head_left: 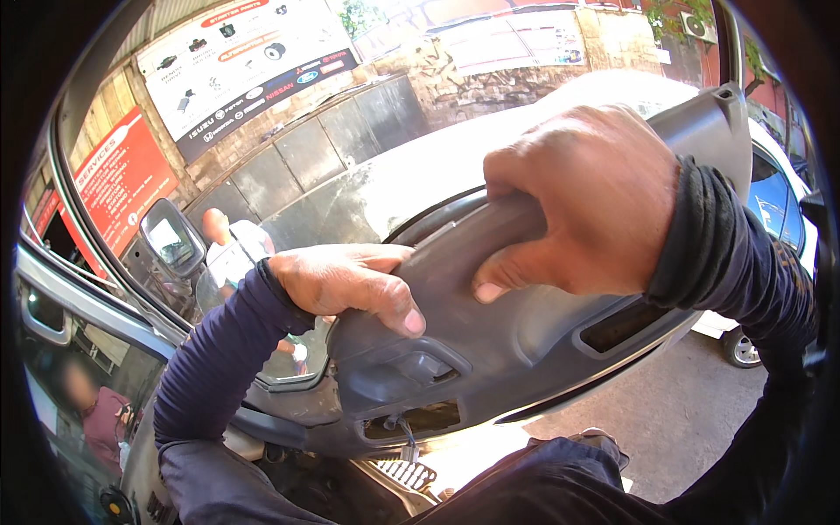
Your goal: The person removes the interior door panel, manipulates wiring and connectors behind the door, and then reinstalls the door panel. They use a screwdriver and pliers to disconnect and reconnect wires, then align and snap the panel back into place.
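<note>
A grey plastic door panel (516, 328) slants across the middle of the view, on the inner side of an open vehicle door. My right hand (586, 201) is closed round its top edge, fingers over the far side and thumb pressed on the near face. Further left, my left hand (346, 278) grips the same edge, with its thumb on the near face and its fingertips partly hidden. Below it are an inner handle recess (424, 367) and a cutout (437, 418). Wires with a connector (409, 452) hang from that cutout. A second cutout (623, 328) is at the right.
Beyond the door are a side mirror (173, 241) and a person (234, 241) outside. Another person (107, 416) shows at the lower left. A white car (774, 188) stands at the right. My knee (569, 468) is below the panel, near a ridged metal plate (408, 475).
</note>
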A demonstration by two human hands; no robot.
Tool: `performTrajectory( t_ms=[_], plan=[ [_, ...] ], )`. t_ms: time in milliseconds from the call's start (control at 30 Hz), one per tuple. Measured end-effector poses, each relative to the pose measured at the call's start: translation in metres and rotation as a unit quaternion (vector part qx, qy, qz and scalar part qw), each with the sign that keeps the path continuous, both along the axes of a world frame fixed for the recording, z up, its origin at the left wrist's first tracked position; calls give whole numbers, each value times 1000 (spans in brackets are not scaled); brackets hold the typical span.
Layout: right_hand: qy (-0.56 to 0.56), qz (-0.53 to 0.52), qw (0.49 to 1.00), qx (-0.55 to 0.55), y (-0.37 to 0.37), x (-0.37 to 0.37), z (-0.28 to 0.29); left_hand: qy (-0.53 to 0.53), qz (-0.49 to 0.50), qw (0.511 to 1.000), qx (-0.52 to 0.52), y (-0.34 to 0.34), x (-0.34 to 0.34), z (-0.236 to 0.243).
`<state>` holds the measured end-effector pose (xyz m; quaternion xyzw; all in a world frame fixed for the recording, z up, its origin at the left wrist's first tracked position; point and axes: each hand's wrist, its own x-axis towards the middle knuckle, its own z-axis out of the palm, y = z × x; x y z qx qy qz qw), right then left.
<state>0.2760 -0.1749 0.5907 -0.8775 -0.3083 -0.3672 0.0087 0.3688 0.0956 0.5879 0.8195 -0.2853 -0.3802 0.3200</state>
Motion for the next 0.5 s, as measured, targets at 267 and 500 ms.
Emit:
performTrajectory(
  t_ms=[267,500],
  plan=[
    [0,20,1000,5,-11,8,-8,-12,-84,996,-4,-23,-15,8],
    [-125,64,990,-17,-3,0,-28,-217,-100,968,72,-20,-18,7]
  ],
)
